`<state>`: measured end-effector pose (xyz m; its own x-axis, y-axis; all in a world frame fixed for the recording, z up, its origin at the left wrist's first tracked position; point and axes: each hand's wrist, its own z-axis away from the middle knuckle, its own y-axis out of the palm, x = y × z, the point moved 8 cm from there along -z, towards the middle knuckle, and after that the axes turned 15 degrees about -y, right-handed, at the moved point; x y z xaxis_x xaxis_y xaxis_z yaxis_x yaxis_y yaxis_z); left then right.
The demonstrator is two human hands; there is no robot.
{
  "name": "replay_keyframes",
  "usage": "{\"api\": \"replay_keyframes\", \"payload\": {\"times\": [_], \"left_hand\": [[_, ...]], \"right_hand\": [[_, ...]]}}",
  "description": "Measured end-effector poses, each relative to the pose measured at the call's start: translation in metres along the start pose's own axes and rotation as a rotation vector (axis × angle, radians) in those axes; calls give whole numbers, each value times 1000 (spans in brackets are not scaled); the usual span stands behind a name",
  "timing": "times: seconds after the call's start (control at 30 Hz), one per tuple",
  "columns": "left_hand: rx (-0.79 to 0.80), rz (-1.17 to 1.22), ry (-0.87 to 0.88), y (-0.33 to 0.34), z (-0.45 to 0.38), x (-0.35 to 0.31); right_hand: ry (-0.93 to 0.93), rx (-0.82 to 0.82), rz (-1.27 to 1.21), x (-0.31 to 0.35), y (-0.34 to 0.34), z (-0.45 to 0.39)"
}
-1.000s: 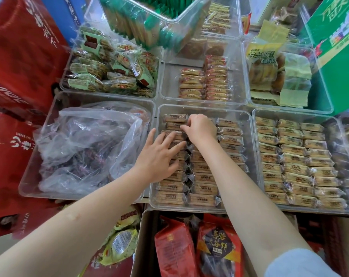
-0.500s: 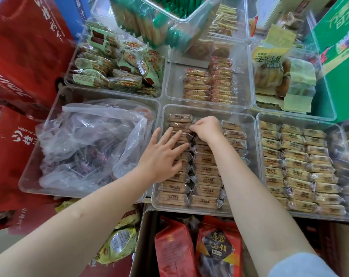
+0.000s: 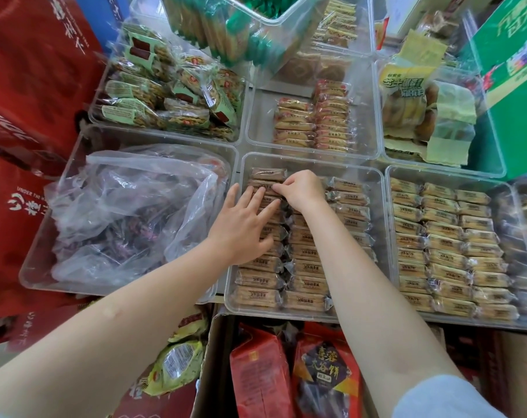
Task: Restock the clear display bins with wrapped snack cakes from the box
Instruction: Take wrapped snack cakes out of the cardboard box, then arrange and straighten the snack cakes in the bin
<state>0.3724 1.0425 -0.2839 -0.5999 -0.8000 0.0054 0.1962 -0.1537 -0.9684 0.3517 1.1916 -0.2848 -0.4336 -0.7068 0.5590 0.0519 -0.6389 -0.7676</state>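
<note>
A clear display bin (image 3: 312, 161) in the middle holds three rows of brown wrapped snack cakes (image 3: 307, 268). My left hand (image 3: 242, 222) lies flat with straight fingers on the left row, pressing the cakes. My right hand (image 3: 303, 190) is curled at the far end of the bin, its fingertips pinching the edge of a wrapped cake (image 3: 263, 186) in the left row. The cardboard box (image 3: 206, 366) stands below the bins and holds red packets (image 3: 260, 372).
A neighbouring bin (image 3: 390, 188) on the right is packed with the same kind of cakes. The left bin (image 3: 42, 260) holds a crumpled clear plastic bag (image 3: 129, 206). Further bins of green-wrapped and red-wrapped snacks sit behind. Red cartons stand at the left, a green carton (image 3: 515, 86) at the right.
My right hand has shifted left from the middle row to the left row's far end. My left hand has slid slightly forward along the left row.
</note>
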Motion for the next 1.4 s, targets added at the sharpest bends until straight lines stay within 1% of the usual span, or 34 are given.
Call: {"api": "replay_keyframes", "payload": {"times": [0.1, 0.17, 0.23, 0.33, 0.37, 0.43, 0.53, 0.6, 0.63, 0.73, 0.8, 0.9, 1.0, 1.07, 1.1, 1.17, 1.23, 1.4], "left_hand": [[4, -11, -5, -1, -2, -1], [0, -21, -8, -3, -5, -1], [-4, -20, 0, -3, -5, -1], [-32, 5, 9, -3, -4, 0], [-45, 16, 6, -4, -6, 1], [-68, 32, -21, -8, -15, 2], [-58, 28, -74, -12, -31, 7], [-57, 14, -72, -12, -34, 6], [-57, 14, -69, -12, -34, 6], [-62, 27, -70, -12, -33, 7], [-64, 39, -70, -13, -34, 7], [-75, 60, -67, -14, -33, 7], [-107, 86, -58, -14, -33, 7], [-116, 89, -57, -13, -34, 7], [-107, 84, -59, -13, -34, 7], [-91, 72, -66, -12, -34, 7], [-89, 58, -63, -13, -35, 6], [-78, -11, -59, -9, -37, 4]], "right_hand": [[8, -28, 124, 3, 6, -3], [-15, -35, 151, 2, 5, -4], [-63, -108, 79, -4, -9, 0], [-74, -287, -57, -28, -44, 11], [-76, -301, -80, -34, -52, 14], [-117, -265, -103, -32, -55, 15], [-197, -186, -123, -13, -43, 10], [-202, -154, -103, -3, -32, 0], [-178, -134, -57, -1, -27, -5], [-50, -43, 186, 2, -13, -18], [11, -23, 216, 4, -8, -25], [69, -35, 11, -6, -6, -32], [39, -81, -251, -17, -9, -27], [22, -119, -338, -18, -11, -20], [13, -127, -341, -18, -10, -19], [-11, -106, -282, -16, -8, -20], [-27, -52, -191, -13, -8, -24], [-7, 65, 28, -10, -2, -33]]}}
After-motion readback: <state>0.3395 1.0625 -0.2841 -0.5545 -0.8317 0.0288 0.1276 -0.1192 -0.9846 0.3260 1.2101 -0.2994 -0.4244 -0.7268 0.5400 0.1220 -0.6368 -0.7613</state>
